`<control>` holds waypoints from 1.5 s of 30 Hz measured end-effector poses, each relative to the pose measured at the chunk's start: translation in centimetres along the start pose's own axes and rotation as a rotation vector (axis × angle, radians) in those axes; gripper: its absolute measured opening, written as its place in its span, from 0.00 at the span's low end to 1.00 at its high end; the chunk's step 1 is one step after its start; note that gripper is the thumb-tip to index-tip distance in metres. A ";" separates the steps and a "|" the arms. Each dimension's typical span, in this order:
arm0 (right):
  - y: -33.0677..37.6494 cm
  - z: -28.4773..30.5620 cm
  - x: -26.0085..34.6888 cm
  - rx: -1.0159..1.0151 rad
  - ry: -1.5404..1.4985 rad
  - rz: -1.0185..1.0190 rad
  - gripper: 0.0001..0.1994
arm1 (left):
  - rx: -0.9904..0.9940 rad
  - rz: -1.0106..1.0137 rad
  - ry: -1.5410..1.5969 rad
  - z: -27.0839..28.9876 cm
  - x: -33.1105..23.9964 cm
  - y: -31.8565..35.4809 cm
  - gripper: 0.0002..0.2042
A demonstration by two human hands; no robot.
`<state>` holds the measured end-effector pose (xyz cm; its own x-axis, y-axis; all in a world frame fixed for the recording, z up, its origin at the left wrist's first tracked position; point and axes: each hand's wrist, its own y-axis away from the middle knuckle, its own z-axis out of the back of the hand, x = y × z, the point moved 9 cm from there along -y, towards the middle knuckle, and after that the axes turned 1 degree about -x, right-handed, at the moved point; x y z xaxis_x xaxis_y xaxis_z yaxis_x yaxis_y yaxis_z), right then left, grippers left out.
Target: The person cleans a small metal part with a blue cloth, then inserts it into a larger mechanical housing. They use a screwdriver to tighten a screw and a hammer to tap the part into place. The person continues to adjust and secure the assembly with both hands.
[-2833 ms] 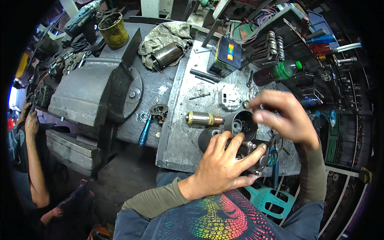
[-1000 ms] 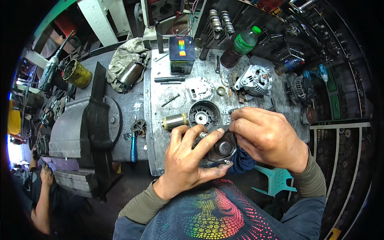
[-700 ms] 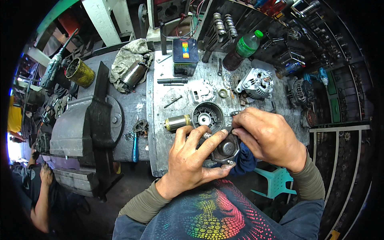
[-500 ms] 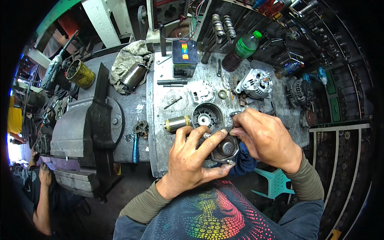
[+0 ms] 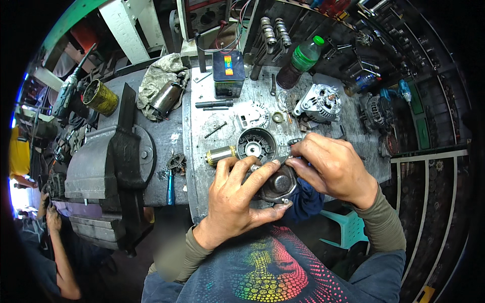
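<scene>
My left hand (image 5: 235, 194) is wrapped round a dark, greasy metal motor end housing (image 5: 278, 186) at the bench's near edge, thumb at its near side and fingers across its far side. Thumb and fingers of my right hand (image 5: 334, 166) are pinched together at the housing's far right edge. Whatever sits between those fingertips is too small and covered to name. Just beyond the housing stands a round, open motor casing (image 5: 256, 145) with a ring inside. Left of it lies an armature (image 5: 221, 155). A dark blue cloth (image 5: 306, 200) bunches beneath my right hand.
An alternator (image 5: 319, 104), a bottle (image 5: 301, 61) and a black box (image 5: 228, 76) stand farther back. At left are a large bench vise (image 5: 91, 166) and a blue-handled screwdriver (image 5: 171, 188). A green stool (image 5: 346, 228) stands below right. Another person's arm (image 5: 58, 242) shows at far left.
The whole view has shifted slightly. Both hands stay at the housing, with the right fingertips only slightly moved at its edge.
</scene>
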<state>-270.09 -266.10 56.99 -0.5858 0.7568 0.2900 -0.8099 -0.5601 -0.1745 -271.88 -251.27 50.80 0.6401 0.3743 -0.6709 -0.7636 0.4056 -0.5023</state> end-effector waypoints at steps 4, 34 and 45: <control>-0.1 0.5 0.0 -0.137 -0.118 0.014 0.10 | -0.001 -0.004 -0.002 0.0 0.0 0.0 0.39; 13.1 -12.5 -3.0 -0.146 -0.172 -0.029 0.19 | 0.281 -0.014 -0.332 0.9 -5.0 -2.6 0.39; 6.6 9.6 2.4 -0.692 -1.557 0.251 0.29 | 0.282 -0.065 0.045 1.2 -2.4 -2.8 0.35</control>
<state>-276.51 -271.21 65.55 -0.4508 -0.5668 0.6896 -0.8169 -0.0495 -0.5747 -271.19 -252.27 54.46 0.6775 0.3050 -0.6693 -0.6636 0.6459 -0.3775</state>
